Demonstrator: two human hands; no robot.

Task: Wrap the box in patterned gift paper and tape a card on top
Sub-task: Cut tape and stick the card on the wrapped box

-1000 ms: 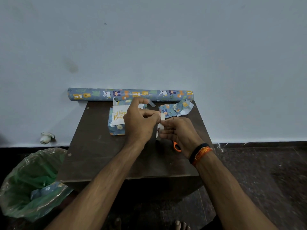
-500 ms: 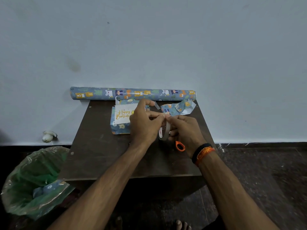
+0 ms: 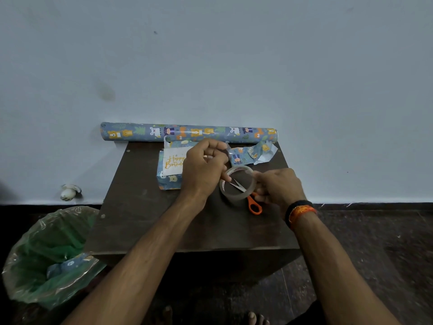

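The box (image 3: 166, 179), wrapped in blue animal-print paper, sits at the back of the dark table (image 3: 145, 221), partly behind my left hand. A white "Happy Birthday" card (image 3: 173, 161) lies on top of it. My left hand (image 3: 203, 170) pinches a strip of clear tape pulled up from the roll. My right hand (image 3: 276, 186) grips the clear tape roll (image 3: 237, 182) by its right side, tilted so its hole faces me. Orange-handled scissors (image 3: 254, 204) lie on the table under the roll, their blades showing through the hole.
A roll of the same gift paper (image 3: 187, 132) lies along the wall at the table's back edge. A crumpled paper offcut (image 3: 253, 153) sits at the back right. A green-lined bin (image 3: 46, 256) with scraps stands on the floor, left.
My right hand has turned the tape roll from edge-on to face me and moved right and down. My left hand has drawn the tape strip up and away from the roll.
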